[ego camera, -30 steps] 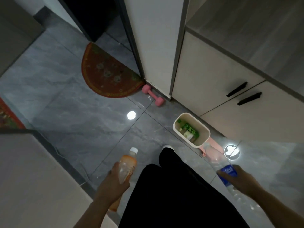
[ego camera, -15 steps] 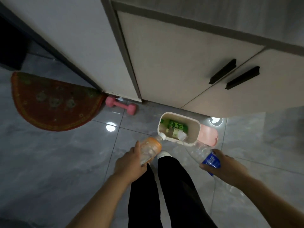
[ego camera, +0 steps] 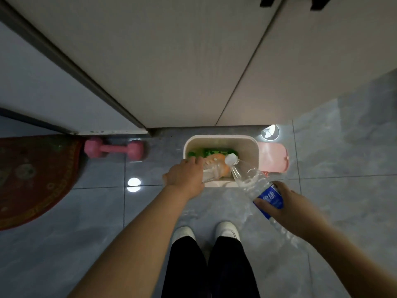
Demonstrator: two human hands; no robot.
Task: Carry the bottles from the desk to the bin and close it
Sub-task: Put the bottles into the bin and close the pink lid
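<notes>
The fingers (ego camera: 194, 162) of the left hand (ego camera: 185, 178) are curled around the clear body of the orange bottle (ego camera: 214, 166), gripping it near its base with its orange neck end pointing down into the bin (ego camera: 253, 151); its cap is not visible, hidden among the contents; the right hand (ego camera: 285, 206) is closed around the blue-labelled lower part of the clear water bottle (ego camera: 250, 179), thumb on the near side of the label, and that bottle slants up and to the left so that its white cap (ego camera: 231, 159) sits over the bin's opening, just beside the orange bottle; the bin is a small cream rectangular tub standing open on the grey tiled floor (ego camera: 343, 168), close against the base of a pale cabinet (ego camera: 193, 72), with something green (ego camera: 217, 151) already lying inside it at the far side; the pink lid (ego camera: 272, 157) lies flat just beside the bin on its right; further out to the left, a pink dumbbell (ego camera: 113, 148) lies on the floor along the cabinet's foot, and a dark red patterned mat (ego camera: 32, 179) spreads beyond it at the left edge; bright ceiling-light reflections show on the tiles to either side of the bin; at the bottom, two white shoes (ego camera: 226, 230) and dark trouser legs (ego camera: 210, 269) stand facing the bin, both bare forearms reaching forward above them.
</notes>
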